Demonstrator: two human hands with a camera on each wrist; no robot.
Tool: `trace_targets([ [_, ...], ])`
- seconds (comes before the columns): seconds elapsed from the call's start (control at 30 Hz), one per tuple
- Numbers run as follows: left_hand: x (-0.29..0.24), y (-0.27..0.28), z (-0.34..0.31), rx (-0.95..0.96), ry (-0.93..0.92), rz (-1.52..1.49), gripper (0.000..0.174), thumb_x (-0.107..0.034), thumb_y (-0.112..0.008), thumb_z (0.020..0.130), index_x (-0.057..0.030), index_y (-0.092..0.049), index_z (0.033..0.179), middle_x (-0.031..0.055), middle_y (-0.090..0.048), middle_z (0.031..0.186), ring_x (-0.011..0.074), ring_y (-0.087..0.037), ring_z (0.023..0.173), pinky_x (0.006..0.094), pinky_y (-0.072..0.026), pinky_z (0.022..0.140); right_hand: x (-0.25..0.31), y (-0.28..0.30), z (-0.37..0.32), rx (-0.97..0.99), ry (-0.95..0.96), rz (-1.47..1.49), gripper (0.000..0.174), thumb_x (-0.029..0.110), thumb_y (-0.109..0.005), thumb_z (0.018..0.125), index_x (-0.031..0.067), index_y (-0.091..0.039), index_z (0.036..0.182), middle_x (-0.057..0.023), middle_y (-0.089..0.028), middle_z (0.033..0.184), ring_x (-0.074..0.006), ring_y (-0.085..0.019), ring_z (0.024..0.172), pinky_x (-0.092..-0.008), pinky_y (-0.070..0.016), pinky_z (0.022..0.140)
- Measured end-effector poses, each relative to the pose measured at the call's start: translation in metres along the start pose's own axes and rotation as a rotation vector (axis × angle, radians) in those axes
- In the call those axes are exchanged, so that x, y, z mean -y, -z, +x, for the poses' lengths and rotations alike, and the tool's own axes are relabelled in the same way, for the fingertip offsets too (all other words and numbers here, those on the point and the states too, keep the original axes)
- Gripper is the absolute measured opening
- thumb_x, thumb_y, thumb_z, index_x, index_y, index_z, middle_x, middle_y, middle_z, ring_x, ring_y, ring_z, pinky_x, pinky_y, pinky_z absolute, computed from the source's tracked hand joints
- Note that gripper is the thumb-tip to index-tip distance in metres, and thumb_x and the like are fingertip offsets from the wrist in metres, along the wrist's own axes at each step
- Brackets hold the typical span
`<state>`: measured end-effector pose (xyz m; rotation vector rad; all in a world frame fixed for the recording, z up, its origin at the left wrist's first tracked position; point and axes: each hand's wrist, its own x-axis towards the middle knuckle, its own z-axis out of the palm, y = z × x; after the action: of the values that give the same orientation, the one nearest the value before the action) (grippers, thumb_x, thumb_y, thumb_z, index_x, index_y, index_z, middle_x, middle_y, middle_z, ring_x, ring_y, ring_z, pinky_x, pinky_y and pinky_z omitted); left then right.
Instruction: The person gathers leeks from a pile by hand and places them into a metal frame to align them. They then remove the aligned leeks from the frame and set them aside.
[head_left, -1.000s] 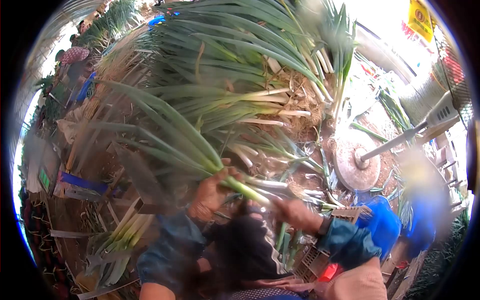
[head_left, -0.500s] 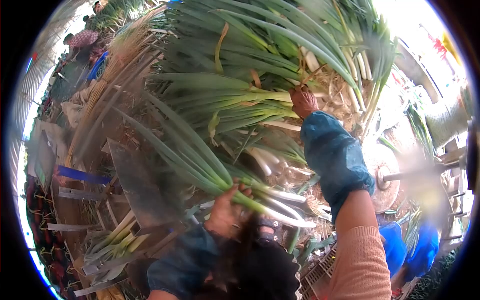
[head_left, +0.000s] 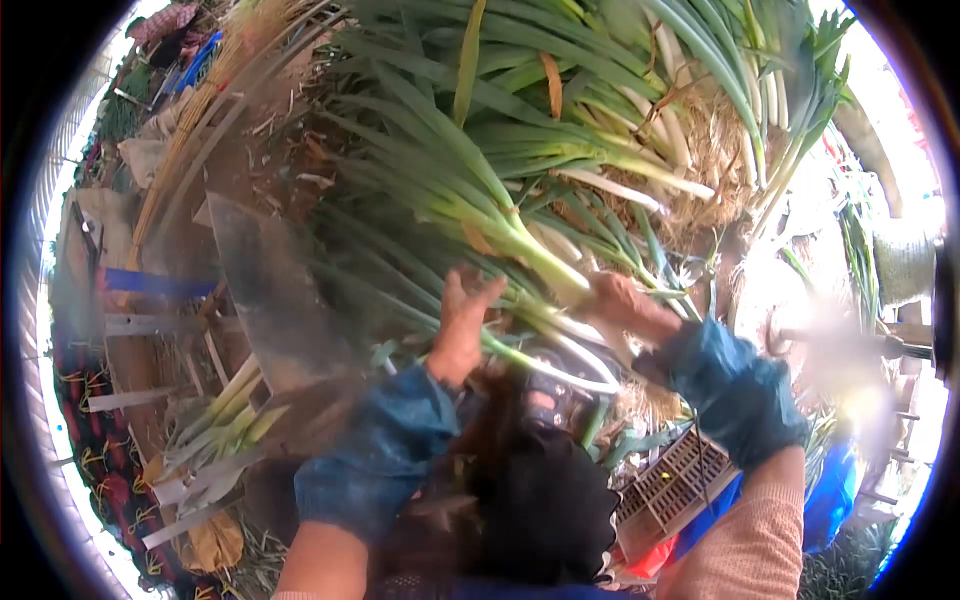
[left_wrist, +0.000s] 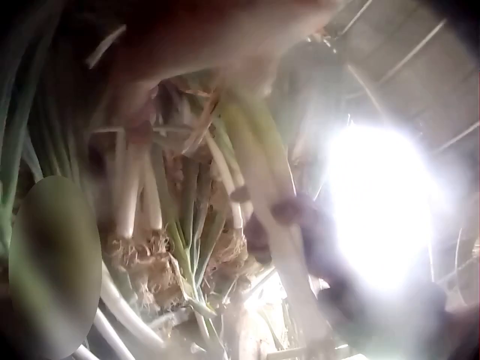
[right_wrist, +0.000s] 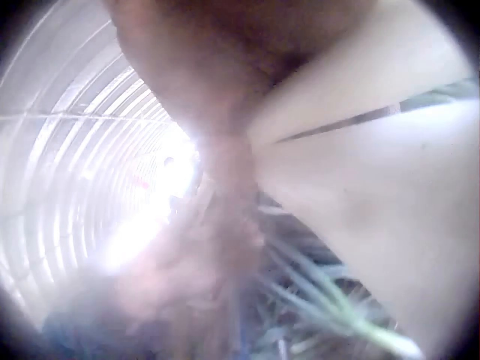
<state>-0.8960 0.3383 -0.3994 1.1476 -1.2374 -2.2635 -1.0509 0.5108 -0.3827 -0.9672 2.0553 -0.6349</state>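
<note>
My right hand (head_left: 635,305) grips thick green onions (head_left: 545,260) around their pale lower stalks, their leaves pointing up and left. In the right wrist view, two broad white stalks (right_wrist: 375,172) run out from that hand. My left hand (head_left: 465,320) is raised just left of the held stalks, thumb and fingers spread apart. Under it lie other green onions (head_left: 570,375) with white ends, above my lap. The left wrist view has the left hand (left_wrist: 225,37) blurred along its top, with a pale stalk (left_wrist: 262,165) below it.
A big heap of green onions (head_left: 620,150) with dry roots lies ahead. A metal sheet (head_left: 265,290) stands on the left, by a smaller onion bunch (head_left: 225,410). A plastic crate (head_left: 670,490) and a blue bag (head_left: 835,500) are at lower right.
My right hand reached to the heap, then drew green onions back toward my left hand. My left hand has loosened from the onions it was gripping, which now lie below it.
</note>
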Motion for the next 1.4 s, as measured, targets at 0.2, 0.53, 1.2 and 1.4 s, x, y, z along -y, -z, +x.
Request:
trace_targets([
  [0.2,-0.013,0.018,-0.012,0.252,0.353,0.027,0.031,-0.015,-0.068,0.080,0.0042,-0.054,0.100,0.0111,-0.063,0.082,0.0238,-0.063,0.071,0.0365,-0.0541,0.064,0.013,-0.027,-0.100,-0.031,-0.069,0.234,0.035,0.011,-0.064,0.078,0.0013,-0.059,0.111,-0.0125,-0.066,0.083,-0.0202,-0.063,0.073,-0.0334,-0.0491,0.068],
  [0.53,-0.195,0.011,-0.035,0.470,-0.111,0.151,0.021,-0.016,-0.065,0.081,-0.0022,-0.061,0.096,0.0030,-0.056,0.062,0.0175,-0.058,0.051,0.0316,-0.0528,0.048,0.037,0.028,-0.158,-0.004,-0.056,0.712,0.042,0.008,-0.058,0.082,-0.0032,-0.045,0.121,-0.0121,-0.061,0.090,-0.0196,-0.061,0.077,-0.0329,-0.0532,0.067],
  [1.2,-0.203,-0.003,-0.110,0.490,-0.009,0.882,0.055,-0.056,-0.058,0.079,-0.0041,-0.062,0.098,0.0088,-0.066,0.086,0.0174,-0.062,0.072,0.0322,-0.0489,0.072,0.074,0.040,-0.158,-0.038,0.010,0.677,0.038,0.009,-0.066,0.075,-0.0043,-0.055,0.109,-0.0097,-0.060,0.081,-0.0164,-0.060,0.068,-0.0305,-0.0500,0.061],
  [1.4,-0.116,-0.013,-0.034,0.516,-0.095,-0.381,0.044,-0.020,-0.066,0.083,-0.0061,-0.050,0.121,0.0119,-0.059,0.112,0.0297,-0.056,0.106,0.0446,-0.0426,0.098,0.081,0.013,-0.110,-0.072,0.194,0.308,0.046,0.006,-0.064,0.075,-0.0006,-0.049,0.118,-0.0056,-0.057,0.081,-0.0137,-0.055,0.073,-0.0271,-0.0448,0.067],
])
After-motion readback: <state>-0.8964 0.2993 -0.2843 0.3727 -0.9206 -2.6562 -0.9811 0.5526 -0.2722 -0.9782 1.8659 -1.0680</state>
